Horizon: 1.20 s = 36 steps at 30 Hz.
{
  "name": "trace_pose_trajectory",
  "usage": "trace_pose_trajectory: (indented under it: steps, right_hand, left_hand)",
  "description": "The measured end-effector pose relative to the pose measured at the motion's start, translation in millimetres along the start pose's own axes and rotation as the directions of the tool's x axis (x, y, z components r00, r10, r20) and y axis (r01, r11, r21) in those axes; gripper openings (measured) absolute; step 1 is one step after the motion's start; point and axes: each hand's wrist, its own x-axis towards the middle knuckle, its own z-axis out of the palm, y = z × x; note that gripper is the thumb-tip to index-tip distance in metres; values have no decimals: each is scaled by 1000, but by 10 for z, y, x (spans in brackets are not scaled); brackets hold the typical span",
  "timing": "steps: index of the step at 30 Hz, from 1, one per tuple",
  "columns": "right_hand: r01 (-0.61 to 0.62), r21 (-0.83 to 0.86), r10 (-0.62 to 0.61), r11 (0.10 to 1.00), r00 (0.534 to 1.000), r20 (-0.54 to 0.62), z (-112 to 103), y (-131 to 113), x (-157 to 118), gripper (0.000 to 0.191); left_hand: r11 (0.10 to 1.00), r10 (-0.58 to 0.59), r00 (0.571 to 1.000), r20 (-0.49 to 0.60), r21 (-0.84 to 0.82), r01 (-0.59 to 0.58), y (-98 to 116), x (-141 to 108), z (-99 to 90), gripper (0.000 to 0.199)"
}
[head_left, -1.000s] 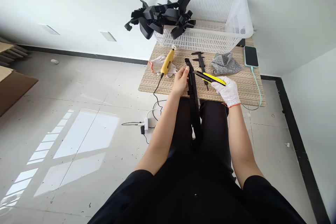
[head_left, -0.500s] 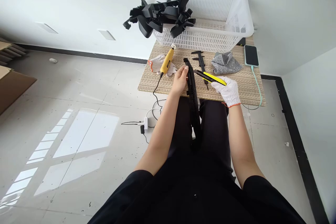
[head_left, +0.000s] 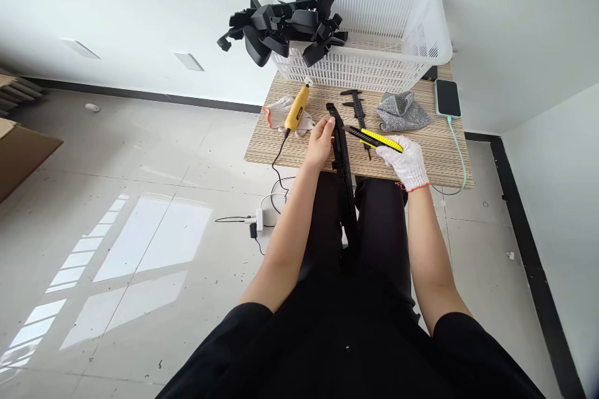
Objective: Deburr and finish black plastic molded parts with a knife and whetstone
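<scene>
The single head-worn camera looks steeply forward and down over the person's torso, its wide view taking in the left hand and right hand at mid-distance, the worktop, surrounding floor and far wall.

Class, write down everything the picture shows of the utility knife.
The utility knife is slim, yellow and black, its handle seemingly plastic. The gloved right hand grips its rear end. It slants above the table, across the caliper, its front end pointing left and away beside the long black part; whether they touch is unclear. Details at its tip are too small to tell.
</scene>
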Motion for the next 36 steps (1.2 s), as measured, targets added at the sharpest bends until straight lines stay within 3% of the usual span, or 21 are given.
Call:
trace_pose_trajectory:
  steps: [2, 6, 9, 13, 17, 20, 24, 27, 31, 34, 36]
  right_hand:
    - [-8, 0, 8, 1000, 998, 64, 1, 4, 0, 44]
    - [-4, 16, 4, 1000, 1000, 28, 2, 11, 2, 43]
    - [1, 2, -1, 1000, 995, 101, 4, 9, -2, 44]
    - [6, -1, -6, 1000, 999, 33, 11, 8, -8, 45]
    - [24, -25, -21, 999, 995, 98, 12, 18, -5, 46]
    - [24, -19, -23, 1000, 999, 40, 7, 20, -2, 44]
    - [13, -15, -11, 1000, 992, 129, 6, 15, -5, 44]
    - [18, -3, -18, 1000, 998, 58, 11, 7, -6, 42]
    - [3, -3, -3, 1000, 993, 118, 10, -7, -3, 44]
    - [-16, 25, 15, 1000, 999, 49, 7, -16, -1, 43]
    - [-19, 28, 17, 999, 997, 81, 6, -17, 0, 43]
  left_hand:
    - [1000, 3, 1000, -21, 6, -3, -12, 6, -2, 42]
    - [1000, 16, 1000, -21, 3, -16, -11, 2, 3, 42]
    - [1000, 12, 1000, -15, 7, -12, 7, -9, 9, 44]
    - [1000, 9, 1000, -10, -3, -9, 10, -6, 11, 45]
    - [1000, 30, 1000, 0, -9, -30, -6, 4, 7, 48]
    - [999, 39, 999, -3, -6, -39, -9, 3, 6, 46]
    - [1000, 27, 999, -21, 13, -27, -5, -2, 3, 44]
    - [1000, 26, 1000, -5, 2, -26, -11, 2, -2, 44]
    - [1000, 7, 1000, -13, -3, -7, -31, 14, -9, 44]
    - [1000, 16, 1000, -8, -14, -16, -35, 14, -9, 43]
    - [1000, 22, 1000, -6, -11, -22, -28, 9, -5, 44]
